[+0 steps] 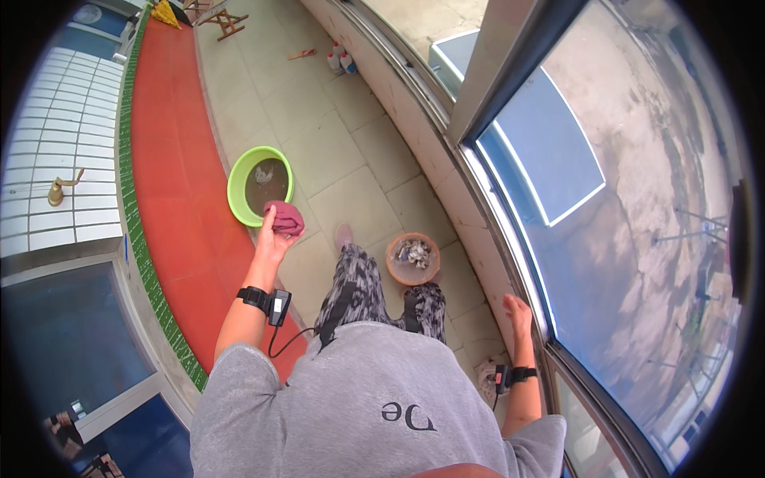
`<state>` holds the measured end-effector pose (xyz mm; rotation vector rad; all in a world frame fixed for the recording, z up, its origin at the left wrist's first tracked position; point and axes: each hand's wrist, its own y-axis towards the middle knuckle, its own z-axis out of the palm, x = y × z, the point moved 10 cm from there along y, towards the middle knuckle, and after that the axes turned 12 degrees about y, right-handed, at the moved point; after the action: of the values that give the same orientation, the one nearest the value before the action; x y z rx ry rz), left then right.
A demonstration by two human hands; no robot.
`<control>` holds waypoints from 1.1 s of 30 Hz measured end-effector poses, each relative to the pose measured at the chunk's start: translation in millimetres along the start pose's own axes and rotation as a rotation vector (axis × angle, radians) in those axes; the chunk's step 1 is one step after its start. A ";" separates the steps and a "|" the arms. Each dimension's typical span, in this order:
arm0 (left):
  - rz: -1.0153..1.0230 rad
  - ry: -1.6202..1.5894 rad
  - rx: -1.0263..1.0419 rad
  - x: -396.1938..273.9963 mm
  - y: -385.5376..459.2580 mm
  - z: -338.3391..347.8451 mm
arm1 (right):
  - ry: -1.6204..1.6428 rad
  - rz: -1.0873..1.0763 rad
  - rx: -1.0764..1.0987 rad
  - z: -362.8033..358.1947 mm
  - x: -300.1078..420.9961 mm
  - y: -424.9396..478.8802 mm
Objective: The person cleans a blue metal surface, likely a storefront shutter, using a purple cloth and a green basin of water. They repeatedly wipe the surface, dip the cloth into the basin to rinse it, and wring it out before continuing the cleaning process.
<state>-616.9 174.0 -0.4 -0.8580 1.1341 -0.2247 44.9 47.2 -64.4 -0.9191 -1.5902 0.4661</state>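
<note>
My left hand [276, 240] holds a folded dark red cloth [285, 218] over the near rim of a lime-green plastic basin [237, 200]. Murky brown water [263, 190] lies in the basin, with a pale scrap or patch of suds at its surface. On the right, my right hand [519, 312] is raised beside the window sill with nothing seen in it, its fingers partly bent. An orange-rimmed round bin [392, 273] stands on the floor by my feet, between the two hands, with crumpled grey and white waste [413, 253] inside.
Several bottles [340, 62] and a red-handled brush-like tool [303, 54] are on the tiled floor by the window wall. A folding wooden stool [224, 23] stands farther off. Along the left runs a red strip [170, 149]; window frames [496, 197] line the right. A crumpled pale item [487, 371] lies near my right forearm.
</note>
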 end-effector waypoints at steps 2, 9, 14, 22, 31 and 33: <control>-0.061 -0.049 -0.041 1.5 21.7 -33.3 | 0.001 0.057 -0.110 -30.3 -75.5 -5.2; -0.169 -0.026 0.008 -13.1 91.8 -116.4 | -0.049 0.428 -0.145 99.7 -126.1 -94.7; -0.213 0.143 0.056 -53.5 104.8 -150.0 | -0.012 0.270 -0.033 224.1 -51.5 -82.3; -0.204 0.079 0.032 -81.4 115.3 -228.5 | -0.135 0.047 0.255 359.1 105.5 -42.4; -0.136 -0.172 -0.090 -101.4 72.5 -272.7 | -0.620 -0.328 0.599 504.7 288.1 5.7; -0.129 -0.224 -0.135 -94.0 47.8 -293.6 | -0.598 -0.426 0.719 559.7 343.8 -10.0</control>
<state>-923.4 116.8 -12.5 -1.0508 0.8933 -0.1544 -494.3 410.7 28.7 0.1306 -1.8755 0.9765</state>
